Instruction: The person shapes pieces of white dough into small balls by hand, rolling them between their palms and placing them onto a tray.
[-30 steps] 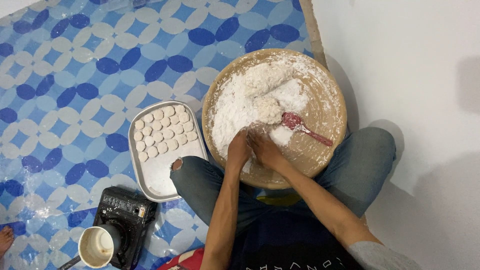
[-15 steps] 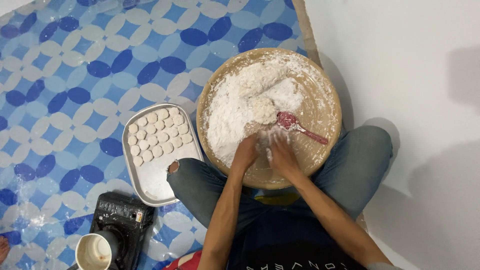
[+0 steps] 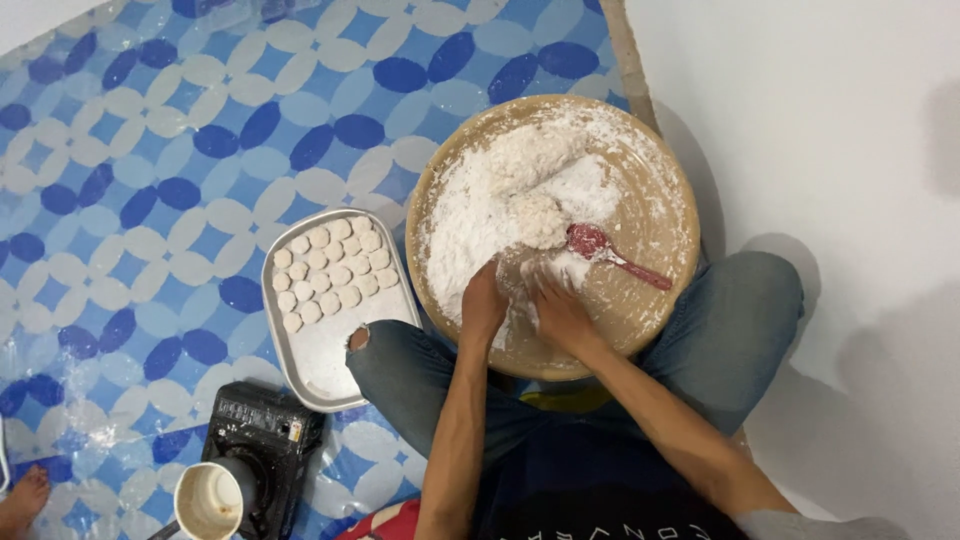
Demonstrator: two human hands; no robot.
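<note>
A large round wooden tray (image 3: 668, 218) rests on my crossed legs, covered with white flour and a lump of dough (image 3: 520, 190). My left hand (image 3: 483, 303) and my right hand (image 3: 557, 305) lie close together at the tray's near side, fingers curled into the floury dough between them. A pink spoon (image 3: 610, 254) lies on the tray just beyond my right hand. What the fingers enclose is hidden by flour.
A rectangular metal tray (image 3: 325, 350) with several small white dough discs (image 3: 330, 270) sits on the floor left of my knee. A black portable stove (image 3: 262, 440) with a small pot (image 3: 208, 500) stands nearer left. A white wall (image 3: 830, 120) rises on the right. Another person's foot (image 3: 20, 498) shows at bottom left.
Both hands stay at the tray's near side, kneading; they have spread slightly apart and pressed further into the flour. The view has shifted a little.
</note>
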